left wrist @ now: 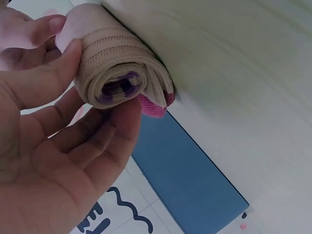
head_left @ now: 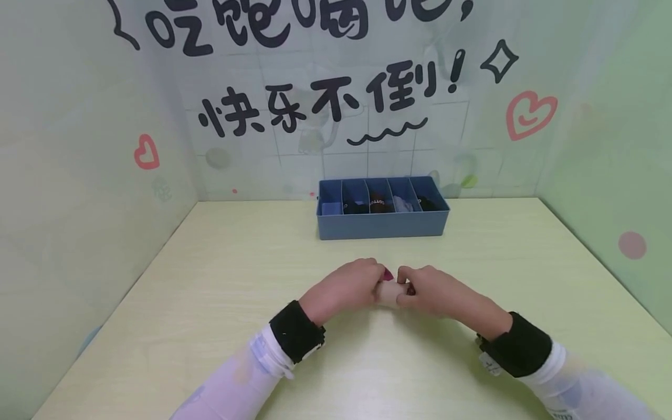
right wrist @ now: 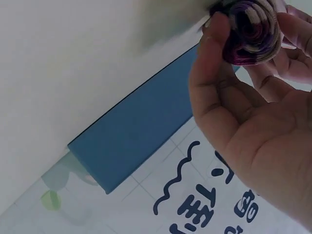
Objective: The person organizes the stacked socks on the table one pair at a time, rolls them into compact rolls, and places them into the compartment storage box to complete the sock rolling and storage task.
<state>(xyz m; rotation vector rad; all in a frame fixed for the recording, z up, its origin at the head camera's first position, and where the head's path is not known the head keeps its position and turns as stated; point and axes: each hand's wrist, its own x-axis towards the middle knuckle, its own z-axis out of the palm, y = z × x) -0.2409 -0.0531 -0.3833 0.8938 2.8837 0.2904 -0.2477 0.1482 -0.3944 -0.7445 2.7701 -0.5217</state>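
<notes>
A rolled-up pair of socks (head_left: 389, 293), beige with a ribbed cuff, lies between both hands on the table. My left hand (head_left: 350, 286) grips its left end, thumb on the near side and fingers curled behind. In the left wrist view the spiral end of the sock roll (left wrist: 114, 63) shows purple inside, and a pink flap sticks out beneath. My right hand (head_left: 441, 290) pinches the other end between thumb and fingers. The right wrist view shows that end of the socks (right wrist: 253, 31), with coiled purple, white and dark layers.
A blue organizer box (head_left: 383, 226) with several compartments stands at the back of the table (head_left: 236, 251), beyond the hands. Dark, brown and grey-blue folded items sit in its compartments. Printed wall panels (head_left: 336, 157) enclose the back and both sides.
</notes>
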